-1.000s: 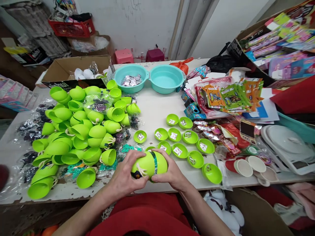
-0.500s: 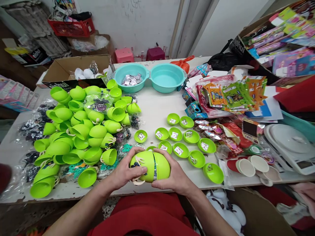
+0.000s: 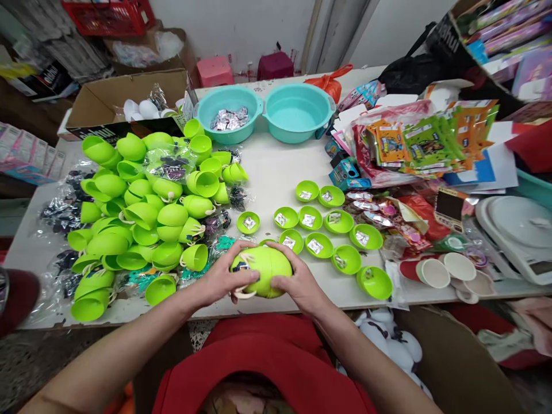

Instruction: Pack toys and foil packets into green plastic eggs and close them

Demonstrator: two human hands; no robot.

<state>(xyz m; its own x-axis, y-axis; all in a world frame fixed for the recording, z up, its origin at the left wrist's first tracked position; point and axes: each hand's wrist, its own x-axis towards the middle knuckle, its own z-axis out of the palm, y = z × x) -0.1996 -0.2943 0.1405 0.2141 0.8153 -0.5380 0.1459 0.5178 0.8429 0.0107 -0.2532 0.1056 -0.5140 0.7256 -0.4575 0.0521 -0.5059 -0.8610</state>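
Observation:
Between my two hands is a lime-green plastic egg (image 3: 269, 264), lying on its side just over the table's front edge, its halves meeting at a thin seam. My left hand (image 3: 230, 276) is closed round the half with cream-coloured limbs and a dark patch. Round the plain half, my right hand (image 3: 297, 279) is closed, thumb in front. Whatever lies inside the egg is hidden. Just beyond and to the right, several green half shells (image 3: 314, 245) sit open side up, each with a small silvery packet. A heap of green shells (image 3: 142, 215) covers the table's left.
Two turquoise basins (image 3: 297, 135) stand at the back, the left one holding silvery packets (image 3: 230, 119). Behind the heap is a cardboard box (image 3: 129, 86). Colourful snack bags (image 3: 426, 144), paper cups (image 3: 432, 273) and a white scale (image 3: 517, 230) crowd the right side.
The gap between the egg's two halves has closed to a thin seam, with my hands pressed closer together. The camera view has shifted slightly.

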